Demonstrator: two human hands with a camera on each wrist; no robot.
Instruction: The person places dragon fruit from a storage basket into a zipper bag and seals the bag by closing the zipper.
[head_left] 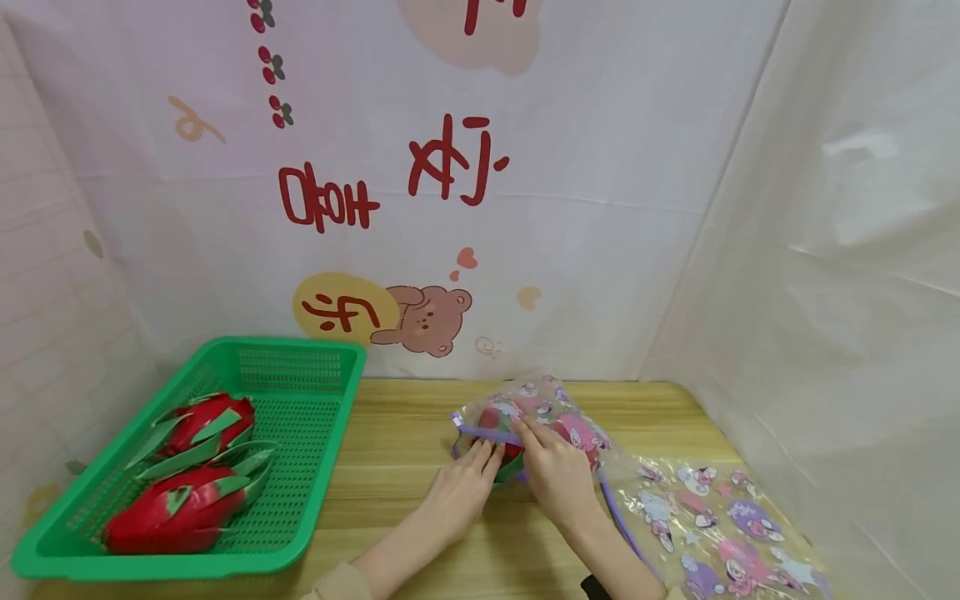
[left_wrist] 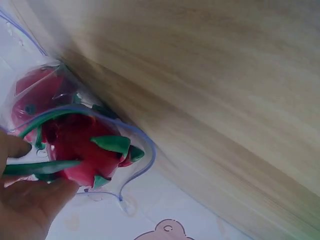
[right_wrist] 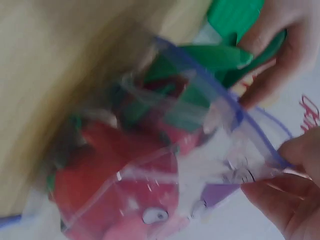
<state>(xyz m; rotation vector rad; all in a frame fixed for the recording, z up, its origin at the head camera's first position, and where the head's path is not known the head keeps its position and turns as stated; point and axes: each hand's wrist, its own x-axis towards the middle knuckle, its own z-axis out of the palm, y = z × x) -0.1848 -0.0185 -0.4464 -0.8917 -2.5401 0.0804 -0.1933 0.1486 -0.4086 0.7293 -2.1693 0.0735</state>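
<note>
A clear printed zip bag (head_left: 551, 396) with a purple seal lies on the table, its mouth spread apart. One red dragon fruit (right_wrist: 115, 175) with green leaves is deep inside the bag. A second dragon fruit (left_wrist: 87, 150) sits in the mouth, partly within it. My left hand (head_left: 459, 492) pinches a long green leaf (left_wrist: 42, 168) of this second fruit between thumb and fingers. At the bag's purple-edged rim, my right hand (head_left: 558, 475) pinches the plastic between thumb and fingers, seen closely in the right wrist view.
On the left stands a green plastic basket (head_left: 348, 408) holding two more red dragon fruits (head_left: 168, 517). Another printed clear bag (head_left: 712, 517) lies flat at the right of the wooden table (head_left: 397, 417). A white printed cloth (head_left: 585, 208) hangs behind.
</note>
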